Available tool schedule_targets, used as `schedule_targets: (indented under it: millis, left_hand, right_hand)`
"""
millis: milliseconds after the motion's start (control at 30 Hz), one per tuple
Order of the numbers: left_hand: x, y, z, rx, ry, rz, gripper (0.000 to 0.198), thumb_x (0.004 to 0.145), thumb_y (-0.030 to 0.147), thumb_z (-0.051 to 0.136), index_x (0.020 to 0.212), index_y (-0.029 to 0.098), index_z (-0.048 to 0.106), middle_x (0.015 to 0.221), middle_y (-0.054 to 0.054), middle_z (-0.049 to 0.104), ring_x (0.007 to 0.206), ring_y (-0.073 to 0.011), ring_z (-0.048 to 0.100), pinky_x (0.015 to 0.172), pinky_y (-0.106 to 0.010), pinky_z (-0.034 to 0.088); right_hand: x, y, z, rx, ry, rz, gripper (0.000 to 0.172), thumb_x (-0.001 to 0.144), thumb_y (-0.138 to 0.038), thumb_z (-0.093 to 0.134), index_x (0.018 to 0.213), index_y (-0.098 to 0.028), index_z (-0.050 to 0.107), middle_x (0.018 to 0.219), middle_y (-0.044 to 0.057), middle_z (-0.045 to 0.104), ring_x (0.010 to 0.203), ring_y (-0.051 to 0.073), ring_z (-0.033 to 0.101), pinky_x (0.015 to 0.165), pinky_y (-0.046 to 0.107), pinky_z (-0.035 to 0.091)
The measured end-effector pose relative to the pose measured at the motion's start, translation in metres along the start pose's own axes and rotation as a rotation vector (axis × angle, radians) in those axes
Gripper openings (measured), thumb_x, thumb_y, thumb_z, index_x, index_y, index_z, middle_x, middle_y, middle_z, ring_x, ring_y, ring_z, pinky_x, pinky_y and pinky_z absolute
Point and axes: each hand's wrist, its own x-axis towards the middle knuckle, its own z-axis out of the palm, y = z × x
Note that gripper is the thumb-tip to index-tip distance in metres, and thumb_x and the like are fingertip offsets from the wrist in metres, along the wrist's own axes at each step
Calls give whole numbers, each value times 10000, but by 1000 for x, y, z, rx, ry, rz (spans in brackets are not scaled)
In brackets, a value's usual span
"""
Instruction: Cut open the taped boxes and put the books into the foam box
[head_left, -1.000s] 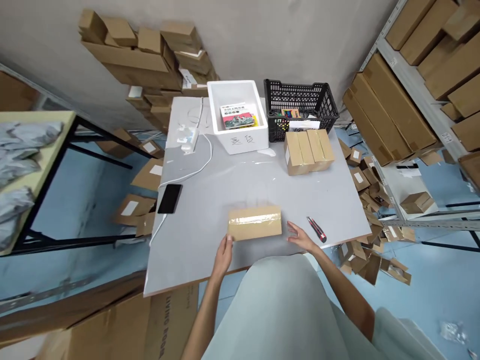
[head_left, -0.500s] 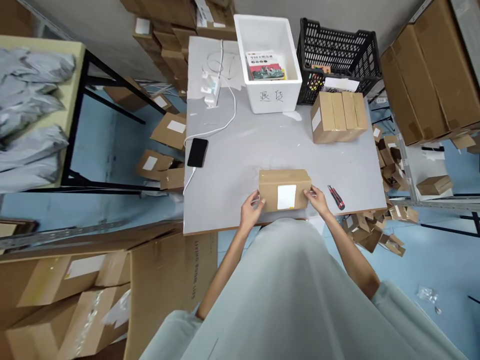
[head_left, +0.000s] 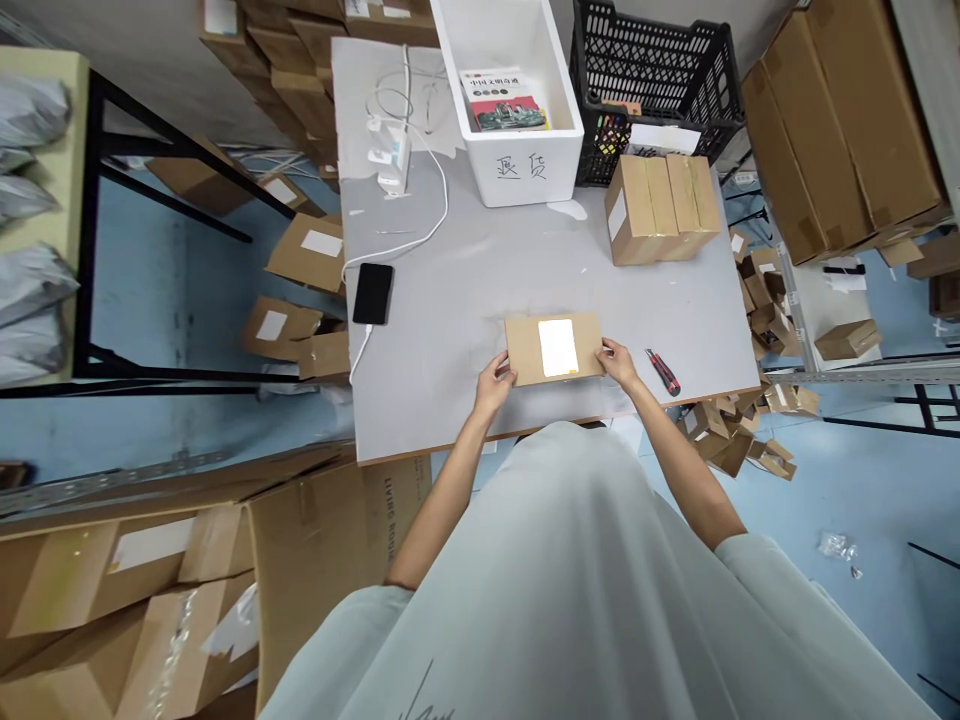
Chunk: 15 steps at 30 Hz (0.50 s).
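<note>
Box (head_left: pixel 528 352) now has white label (head_left: pixel 559 347) up vs. taped side a sec ago, so label's in plain view; L hand (head_left: pixel 493 386) & R hand (head_left: pixel 618 363) pinch opp. ends, nr table's (head_left: pixel 442 350) front edge.

I've got grey wall (head_left: pixel 146 75) past the table (head_left: pixel 525 275)'s far edge, shelving (head_left: pixel 821 305) off its right edge, blue floor (head_left: pixel 885 480) both sides.

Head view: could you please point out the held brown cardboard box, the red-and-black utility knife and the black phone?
Cardboard box (head_left: pixel 556 349): head view, on its labelled face.
Utility knife (head_left: pixel 664 373): head view, on its handle.
Phone (head_left: pixel 373 293): head view, on its upper face.
</note>
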Motion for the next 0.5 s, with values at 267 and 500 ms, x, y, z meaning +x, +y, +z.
schedule_targets:
  millis: [267,500]
  left_hand:
    - [-17,-24,-5,-23,-6,-77,675,921,375,806,1543,175,637,1694,-196,554,1524,-342,598,1287,-498,479]
    - [-41,-34,-1,-47,-101,-19,771,817,417,884,1517,191,652,1676,-171,580,1556,-374,564,1319,-548,436]
  right_hand:
    - [-27,23,-3,110,-24,71,793,868,-654,765,1521,-212,682,1606,141,657,1488,347,617,1278,525,483]
    - [-53,26,-6,259,-243,-72,815,820,-632,833,1503,-212,687,1550,134,699,1498,336,615,1323,530,426]
